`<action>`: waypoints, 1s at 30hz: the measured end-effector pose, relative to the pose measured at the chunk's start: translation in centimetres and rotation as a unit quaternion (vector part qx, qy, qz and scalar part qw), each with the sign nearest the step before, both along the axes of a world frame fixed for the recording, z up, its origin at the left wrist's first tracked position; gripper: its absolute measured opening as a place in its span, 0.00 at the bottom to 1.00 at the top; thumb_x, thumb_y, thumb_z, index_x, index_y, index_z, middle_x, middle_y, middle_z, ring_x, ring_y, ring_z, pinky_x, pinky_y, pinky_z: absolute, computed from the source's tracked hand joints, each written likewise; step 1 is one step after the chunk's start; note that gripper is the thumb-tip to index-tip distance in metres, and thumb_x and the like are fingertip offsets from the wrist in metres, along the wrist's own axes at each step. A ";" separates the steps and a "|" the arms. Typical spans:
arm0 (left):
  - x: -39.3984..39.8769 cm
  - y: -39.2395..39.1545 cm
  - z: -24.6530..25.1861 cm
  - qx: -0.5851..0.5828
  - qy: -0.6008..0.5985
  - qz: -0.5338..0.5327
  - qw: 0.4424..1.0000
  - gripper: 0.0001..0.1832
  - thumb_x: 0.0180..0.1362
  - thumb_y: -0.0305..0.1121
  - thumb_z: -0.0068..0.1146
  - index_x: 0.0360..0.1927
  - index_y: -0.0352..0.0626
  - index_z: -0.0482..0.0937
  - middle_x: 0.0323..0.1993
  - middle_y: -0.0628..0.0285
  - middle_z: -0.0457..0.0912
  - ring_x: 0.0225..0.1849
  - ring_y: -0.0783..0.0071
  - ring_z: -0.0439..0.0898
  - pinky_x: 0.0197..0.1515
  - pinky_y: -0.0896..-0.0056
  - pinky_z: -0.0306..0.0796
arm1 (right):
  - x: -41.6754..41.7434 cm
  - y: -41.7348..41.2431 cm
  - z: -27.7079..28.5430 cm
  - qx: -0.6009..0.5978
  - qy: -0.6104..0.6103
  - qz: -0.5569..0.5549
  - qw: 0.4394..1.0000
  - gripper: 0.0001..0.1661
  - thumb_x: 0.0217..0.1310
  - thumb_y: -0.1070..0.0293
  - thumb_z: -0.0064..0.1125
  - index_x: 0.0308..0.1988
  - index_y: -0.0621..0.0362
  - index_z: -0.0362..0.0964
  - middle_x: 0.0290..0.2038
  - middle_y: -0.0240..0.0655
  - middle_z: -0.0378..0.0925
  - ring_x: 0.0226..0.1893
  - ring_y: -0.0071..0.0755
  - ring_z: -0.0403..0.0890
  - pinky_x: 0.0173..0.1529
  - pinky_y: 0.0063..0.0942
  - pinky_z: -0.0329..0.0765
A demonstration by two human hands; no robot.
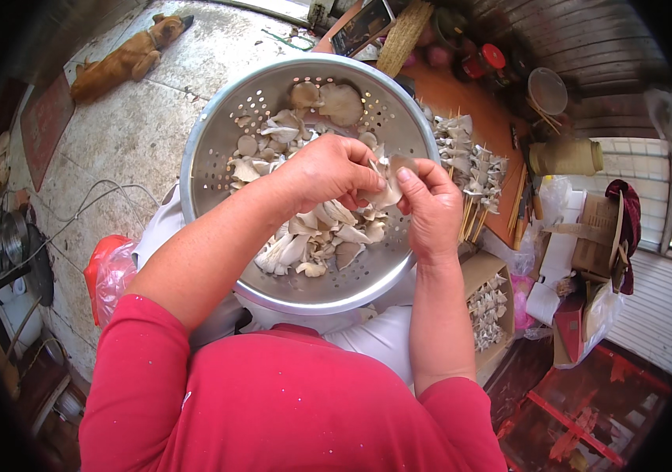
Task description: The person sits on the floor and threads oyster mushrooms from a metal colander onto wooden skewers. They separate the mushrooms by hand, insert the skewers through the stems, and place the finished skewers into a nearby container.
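Note:
A large stainless steel colander (221,100) sits in front of me, over my lap. Grey and cream oyster mushrooms (312,236) lie heaped in its middle. Above the heap, my left hand (333,174) grips one edge of an oyster mushroom piece (388,187), thumb against fingers. The other side of that piece is pinched by my right hand (433,203), near the colander's right part. Some of the left fingers are hidden behind the hand. To the right, skewered mushrooms (468,159) on wooden sticks lie on an orange-brown tabletop (448,88).
A cardboard box (504,318) at lower right holds more skewered mushrooms. Bare wooden skewers (517,200) lie at the table's edge. A phone (362,26) stands beyond the colander. A brown dog (120,68) lies on the floor; a red plastic bag (106,265) is at left.

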State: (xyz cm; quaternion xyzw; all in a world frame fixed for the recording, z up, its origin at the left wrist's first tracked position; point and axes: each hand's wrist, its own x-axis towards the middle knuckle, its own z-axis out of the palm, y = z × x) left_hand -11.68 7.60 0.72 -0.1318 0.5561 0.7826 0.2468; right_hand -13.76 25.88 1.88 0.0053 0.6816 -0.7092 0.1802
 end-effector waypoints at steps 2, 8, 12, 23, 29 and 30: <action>-0.1 -0.1 0.1 0.031 -0.021 0.036 0.999 0.06 0.52 0.28 0.64 0.31 0.40 0.79 0.26 0.65 0.80 0.23 0.78 0.78 0.27 0.77 0.75 | -0.4 0.0 -0.1 -0.032 0.006 -0.074 0.997 0.09 0.60 0.69 0.63 0.40 0.60 0.75 0.27 0.25 0.76 0.21 0.15 0.70 0.26 0.13 0.66; -0.4 -3.8 0.7 -0.243 0.083 -0.135 0.957 0.11 0.47 0.26 0.62 0.36 0.37 0.81 0.28 0.62 0.82 0.28 0.78 0.79 0.31 0.76 0.74 | -1.2 1.3 0.3 0.015 -0.033 -0.016 0.999 0.09 0.58 0.70 0.63 0.39 0.60 0.76 0.26 0.25 0.76 0.21 0.15 0.71 0.27 0.15 0.68; -0.5 -5.9 2.0 -0.348 0.054 -0.123 0.928 0.10 0.47 0.27 0.59 0.34 0.36 0.83 0.25 0.63 0.81 0.24 0.80 0.77 0.28 0.76 0.72 | -0.1 0.2 0.9 0.080 -0.078 0.172 0.979 0.11 0.56 0.71 0.64 0.40 0.61 0.77 0.29 0.26 0.77 0.26 0.15 0.72 0.31 0.15 0.70; -4.6 -4.8 -5.3 -0.518 0.264 0.098 0.807 0.20 0.51 0.27 0.57 0.51 0.47 0.76 0.31 0.61 0.81 0.32 0.69 0.80 0.39 0.68 0.75 | -0.1 0.3 0.3 0.103 -0.029 0.171 0.979 0.10 0.57 0.73 0.62 0.41 0.62 0.76 0.30 0.24 0.76 0.28 0.13 0.72 0.33 0.14 0.71; -5.0 -3.7 -6.0 -0.598 0.207 0.029 0.774 0.15 0.48 0.31 0.61 0.41 0.46 0.75 0.30 0.57 0.79 0.37 0.56 0.80 0.41 0.57 0.74 | 0.1 0.4 0.3 0.116 -0.023 0.167 0.979 0.10 0.56 0.74 0.62 0.40 0.63 0.77 0.29 0.24 0.76 0.28 0.12 0.72 0.34 0.14 0.71; -5.0 -3.7 -5.9 -0.600 0.204 0.018 0.773 0.14 0.47 0.32 0.62 0.39 0.46 0.76 0.31 0.57 0.79 0.38 0.57 0.80 0.41 0.57 0.73 | 0.1 0.4 0.3 0.120 -0.019 0.167 0.978 0.10 0.56 0.74 0.62 0.40 0.63 0.77 0.29 0.24 0.76 0.28 0.12 0.72 0.34 0.14 0.71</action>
